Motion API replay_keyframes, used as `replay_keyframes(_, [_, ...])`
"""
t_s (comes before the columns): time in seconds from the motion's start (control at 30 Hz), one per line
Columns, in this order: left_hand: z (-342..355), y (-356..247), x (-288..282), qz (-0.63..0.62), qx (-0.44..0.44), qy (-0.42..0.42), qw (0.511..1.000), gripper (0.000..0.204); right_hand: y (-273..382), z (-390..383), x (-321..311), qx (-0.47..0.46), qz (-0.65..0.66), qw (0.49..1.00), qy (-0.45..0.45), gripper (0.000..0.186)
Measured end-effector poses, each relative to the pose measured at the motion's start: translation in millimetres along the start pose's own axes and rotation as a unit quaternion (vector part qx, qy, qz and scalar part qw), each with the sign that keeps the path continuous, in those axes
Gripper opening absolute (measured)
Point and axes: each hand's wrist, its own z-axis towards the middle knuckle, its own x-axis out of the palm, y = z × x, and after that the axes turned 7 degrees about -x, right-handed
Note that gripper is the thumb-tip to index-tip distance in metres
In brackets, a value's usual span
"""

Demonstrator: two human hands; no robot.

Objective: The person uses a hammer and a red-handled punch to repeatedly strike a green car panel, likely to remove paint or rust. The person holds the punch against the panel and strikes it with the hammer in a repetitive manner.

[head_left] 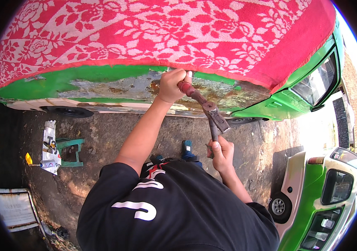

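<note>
My left hand [172, 85] is closed round a red-ended metal tool [185, 87] of a kind I cannot make out. It is up against the scraped side panel [134, 86] of a green van, just under a red floral cloth [153, 33]. My right hand [222, 157], lower and to the right, grips the dark handle of a hammer [216, 117]. The worn, rusty hammer head meets or overlaps the far end of the tool; whether they touch is unclear. Patches of bare grey metal, rust and old filler show through the panel's green paint.
At the left, a green plastic stool [70, 151] stands beside a printed sheet [49, 146] and a small can [48, 164]. A white metal panel [15, 209] lies at lower left. Another green and white van [312, 188] is parked at lower right.
</note>
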Motion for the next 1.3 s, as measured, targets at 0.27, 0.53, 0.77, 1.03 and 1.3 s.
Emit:
replay_keyframes(0.27, [4.4, -2.3, 3.4, 0.004, -0.037, 0.005, 0.999, 0.032, -26.2, 1.6, -1.4, -0.051, 0.002, 0.999, -0.016, 0.053])
replay_keyframes(0.53, [5.7, 0.7, 1.5, 0.025, -0.028, 0.022, 0.999, 0.032, -4.5, 2.8, 4.1, -0.143, 0.174, 0.970, -0.088, 0.054])
replay_keyframes(0.77, [11.8, -3.4, 5.6, -0.039, -0.056, 0.013, 0.998, 0.033, -30.1, 13.7, -0.2, -0.016, -0.020, 0.998, -0.052, 0.050])
replay_keyframes(1.03, [7.0, -3.6, 5.0, 0.027, -0.030, 0.041, 0.998, 0.029, -16.6, 16.6, -1.7, -0.147, 0.091, 0.978, -0.113, 0.054])
replay_keyframes(1.3, [9.2, -1.9, 19.4, 0.053, -0.022, 0.056, 0.997, 0.023, -24.2, 22.1, -16.1, 0.019, 0.172, 0.975, -0.139, 0.053])
